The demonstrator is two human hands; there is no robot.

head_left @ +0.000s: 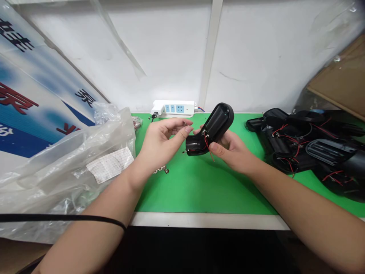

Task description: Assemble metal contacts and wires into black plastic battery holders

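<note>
My right hand (232,148) grips a black plastic housing (218,121), tilted above the green tabletop. It has a long rounded hollow part, a short tube-like end and thin red wires (208,146) coming out at the bend. Close by on its left, my left hand (167,139) has thumb and forefinger together around a small metal piece (185,123), too small to name. Below that hand, several small metal parts (162,169) lie on the table, partly hidden by the wrist.
Several similar black housings with red wires (296,140) are piled on the right. A white power strip (179,108) with a plug stands against the back wall. Clear plastic bags (114,133) and a printed box (42,87) fill the left side. A brown carton (339,83) leans at the right.
</note>
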